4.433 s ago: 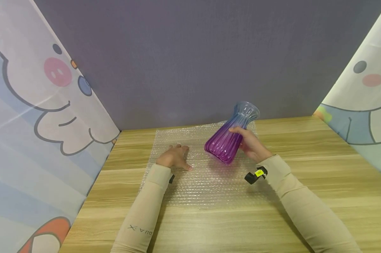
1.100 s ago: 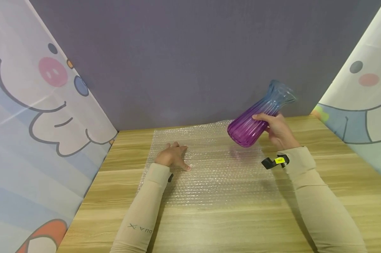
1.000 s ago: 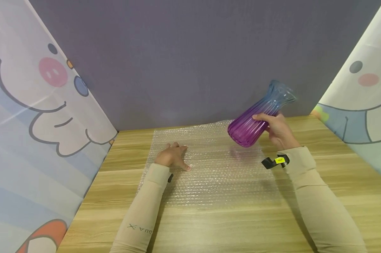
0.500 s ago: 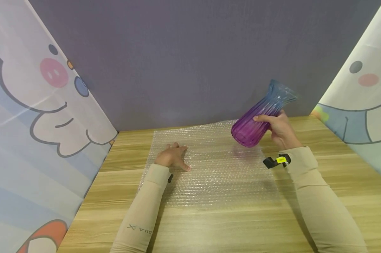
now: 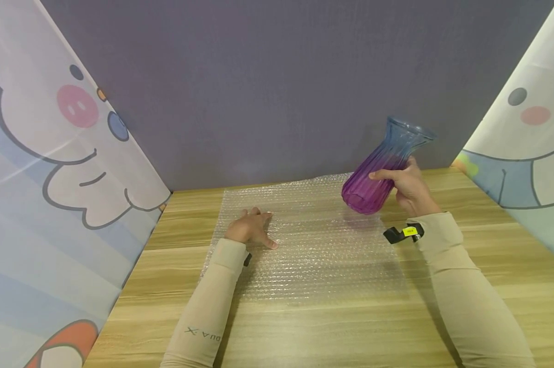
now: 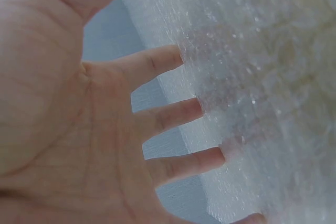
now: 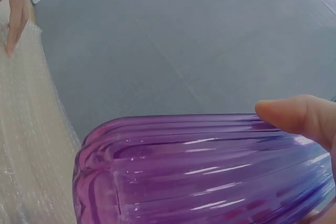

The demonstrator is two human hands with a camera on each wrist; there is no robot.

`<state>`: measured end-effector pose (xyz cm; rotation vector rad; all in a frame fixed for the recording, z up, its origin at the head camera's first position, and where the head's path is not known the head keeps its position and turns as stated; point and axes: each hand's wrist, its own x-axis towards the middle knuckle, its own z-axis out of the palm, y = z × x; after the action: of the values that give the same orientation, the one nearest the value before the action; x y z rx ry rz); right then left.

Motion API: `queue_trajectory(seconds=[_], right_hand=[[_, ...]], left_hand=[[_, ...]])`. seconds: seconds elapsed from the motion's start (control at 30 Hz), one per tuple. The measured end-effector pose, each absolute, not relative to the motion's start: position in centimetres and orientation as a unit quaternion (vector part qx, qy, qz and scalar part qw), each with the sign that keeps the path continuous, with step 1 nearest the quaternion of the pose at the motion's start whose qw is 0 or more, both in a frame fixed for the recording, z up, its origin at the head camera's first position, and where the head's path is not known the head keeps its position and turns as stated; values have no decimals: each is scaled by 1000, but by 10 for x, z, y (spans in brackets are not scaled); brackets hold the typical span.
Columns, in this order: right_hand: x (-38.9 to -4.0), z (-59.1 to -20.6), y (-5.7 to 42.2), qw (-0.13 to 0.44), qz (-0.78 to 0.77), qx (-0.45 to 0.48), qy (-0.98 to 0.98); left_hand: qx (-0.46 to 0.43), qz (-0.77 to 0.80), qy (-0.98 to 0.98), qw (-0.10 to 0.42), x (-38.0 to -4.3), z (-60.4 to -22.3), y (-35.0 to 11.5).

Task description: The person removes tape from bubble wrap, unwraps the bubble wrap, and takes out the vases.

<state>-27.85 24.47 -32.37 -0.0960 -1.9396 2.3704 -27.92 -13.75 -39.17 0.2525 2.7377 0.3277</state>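
Note:
A ribbed glass vase (image 5: 373, 174), purple at the base and fading to blue at the flared mouth, is held tilted by my right hand (image 5: 410, 189). Its base points down and left, over the right part of a bubble wrap sheet (image 5: 323, 255). In the right wrist view the thumb (image 7: 294, 116) lies along the side of the vase (image 7: 184, 177). My left hand (image 5: 251, 227) rests on the left part of the bubble wrap with its fingers spread. The left wrist view has those fingertips (image 6: 212, 158) touching the bubble wrap (image 6: 262, 77).
The sheet lies flat on a wood-grain table (image 5: 304, 337). A grey wall panel (image 5: 277, 92) rises right behind the table's back edge. Cloths printed with cartoon animals hang at the left (image 5: 28, 179) and right (image 5: 530, 153).
Since the earliest frame, my right hand has carried the vase right and toward the back. Over the last second the vase has turned slightly more upright. My left hand has stayed put.

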Motion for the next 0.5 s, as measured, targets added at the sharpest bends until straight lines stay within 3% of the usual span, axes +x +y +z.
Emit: queue_trajectory(seconds=[0.5], right_hand=[[-279, -326, 251, 88, 779, -22, -621]], left_hand=[[91, 120, 971, 184, -278, -391, -139]])
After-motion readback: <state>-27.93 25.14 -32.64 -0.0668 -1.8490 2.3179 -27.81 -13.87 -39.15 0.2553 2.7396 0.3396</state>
